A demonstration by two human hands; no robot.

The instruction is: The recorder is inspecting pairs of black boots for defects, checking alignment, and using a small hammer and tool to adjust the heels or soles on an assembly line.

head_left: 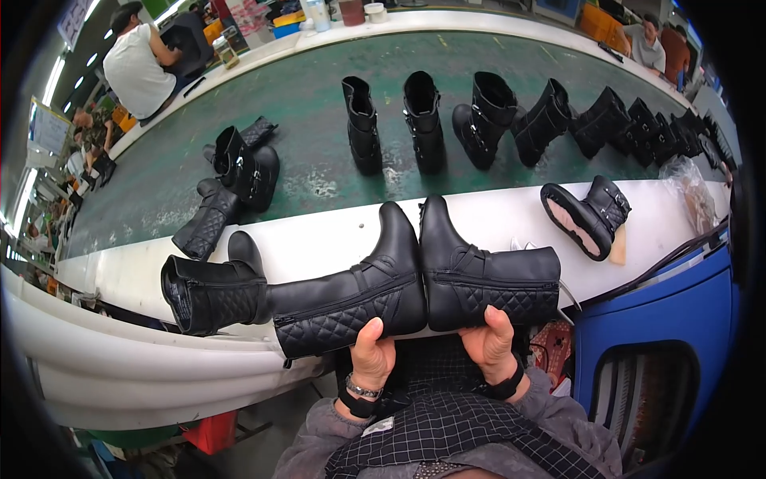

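Green belt (311, 172) beyond a white ledge (319, 231). Over the ledge's near edge, two black boots meet sole to sole: the left hand (372, 357) clasps the left boot (347, 291), the right hand (492, 351) the right boot (467, 275), thumbs on top, other fingers mostly hidden. Another boot (215, 294) lies just left; a blue machine (638, 307) stands right.

I see a footwear factory: black boots (423, 132) line the green surface (311, 96) to its right edge, workers (137, 73) at its far edge.
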